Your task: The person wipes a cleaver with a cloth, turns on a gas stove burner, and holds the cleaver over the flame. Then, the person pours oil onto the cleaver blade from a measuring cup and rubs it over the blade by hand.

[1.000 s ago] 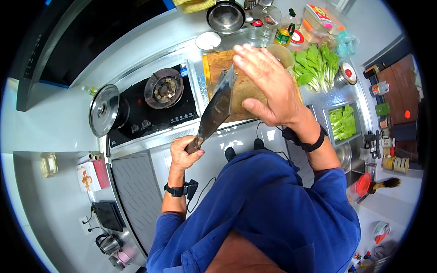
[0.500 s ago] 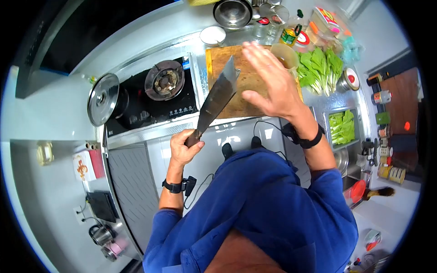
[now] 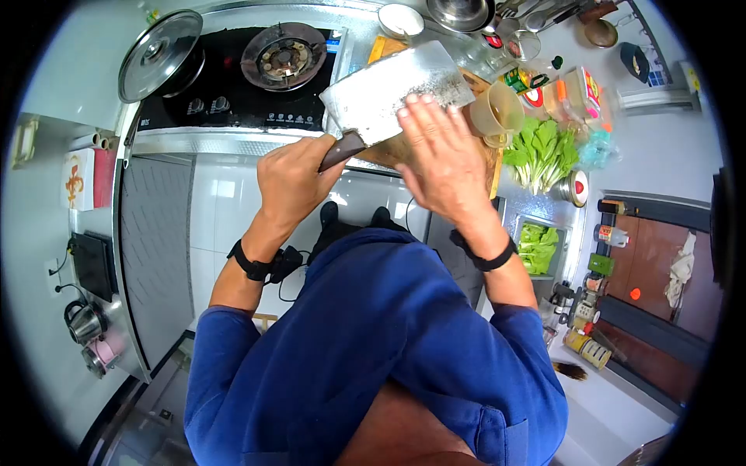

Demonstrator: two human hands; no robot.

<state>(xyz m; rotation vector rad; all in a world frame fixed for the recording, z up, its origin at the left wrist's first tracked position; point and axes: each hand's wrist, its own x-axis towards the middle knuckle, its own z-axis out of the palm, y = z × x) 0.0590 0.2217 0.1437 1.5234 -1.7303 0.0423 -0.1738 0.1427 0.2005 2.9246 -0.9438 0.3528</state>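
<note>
My left hand (image 3: pixel 293 180) is closed round the dark handle of a cleaver (image 3: pixel 388 87). The broad blade is turned flat side up, with dark specks across its lower part. Against that flat face lie the outstretched fingers of my right hand (image 3: pixel 443 155), which grips nothing. Below the blade is a wooden cutting board (image 3: pixel 384 48), mostly covered by the cleaver and my right hand. A translucent plastic jug (image 3: pixel 497 109) stands on the board's right side, just beyond my right hand.
Left of the board is a gas burner (image 3: pixel 284 58) and a lidded pot (image 3: pixel 161 54). Leafy greens (image 3: pixel 542 155) lie to the right, with more greens in a sink basin (image 3: pixel 536 248). A white bowl (image 3: pixel 401 21), a metal bowl (image 3: pixel 460 11) and an oil bottle (image 3: pixel 530 78) stand behind.
The cleaver has turned from nearly edge-on to flat side up. My right hand has come down onto the blade. The whole view has shifted.
</note>
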